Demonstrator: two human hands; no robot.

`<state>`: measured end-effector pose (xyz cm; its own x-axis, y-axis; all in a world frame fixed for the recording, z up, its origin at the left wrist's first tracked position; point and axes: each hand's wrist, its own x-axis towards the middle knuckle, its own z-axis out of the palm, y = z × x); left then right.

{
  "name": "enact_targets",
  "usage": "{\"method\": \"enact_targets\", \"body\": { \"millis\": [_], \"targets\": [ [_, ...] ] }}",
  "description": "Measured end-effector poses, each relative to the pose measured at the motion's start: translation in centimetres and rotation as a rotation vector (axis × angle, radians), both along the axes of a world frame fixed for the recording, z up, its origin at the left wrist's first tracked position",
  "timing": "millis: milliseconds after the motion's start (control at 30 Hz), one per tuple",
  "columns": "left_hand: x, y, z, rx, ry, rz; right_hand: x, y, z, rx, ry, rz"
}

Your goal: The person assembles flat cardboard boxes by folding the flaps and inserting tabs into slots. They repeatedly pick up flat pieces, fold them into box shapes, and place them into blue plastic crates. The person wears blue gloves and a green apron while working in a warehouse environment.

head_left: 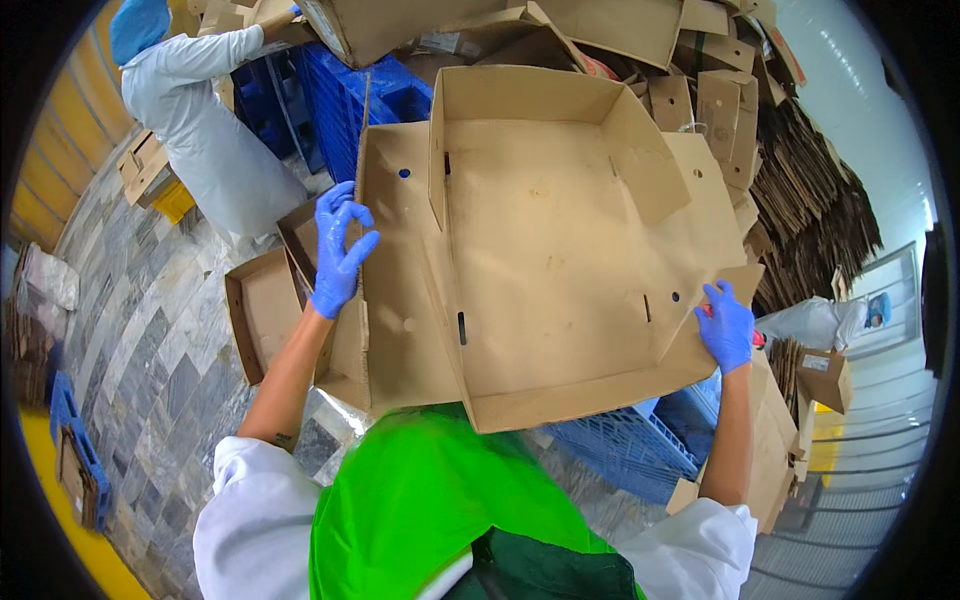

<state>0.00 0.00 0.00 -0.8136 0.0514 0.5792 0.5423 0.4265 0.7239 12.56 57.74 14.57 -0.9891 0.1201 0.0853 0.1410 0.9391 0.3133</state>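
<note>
A large brown cardboard box (545, 260), partly unfolded, lies open in front of me with its inside up. Its wide left flap (400, 300) is spread out, with a round hole near the far end. My left hand (340, 250), in a blue glove, is at the outer edge of this flap, its fingers bent but apart. At the box's near right corner, my right hand (727, 325), also blue-gloved, is closed around a red thing (759, 340). Red shows on both sides of the fist; its kind is hidden.
Blue plastic pallets (345, 95) stand behind and below the box. Cardboard boxes (530, 40) pile up beyond it, with flattened cardboard (815, 210) stacked at the right. A co-worker in white (205, 110) stands far left; another person (830, 318) is at the right. An open box (265, 315) sits left.
</note>
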Motion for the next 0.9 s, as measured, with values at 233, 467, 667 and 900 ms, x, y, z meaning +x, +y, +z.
{"method": "enact_targets", "body": {
  "millis": [233, 467, 667, 900],
  "targets": [
    [0.4, 2.8, -0.7, 0.028, -0.039, -0.024, 9.2, 3.7, -2.9, -0.01, 0.361, -0.36],
    [-1.3, 5.5, -0.7, -0.175, -0.109, 0.007, 16.9, 5.5, -9.0, -0.128, 0.584, -0.702],
    [-1.3, 9.0, -1.3, -0.449, -0.175, 0.095, 17.5, 2.0, -9.0, -0.322, 0.54, -0.856],
    [-3.6, 12.3, -2.2, -0.607, -0.178, 0.193, 18.9, -0.1, -9.8, -0.559, 0.584, -0.751]
  ]
}}
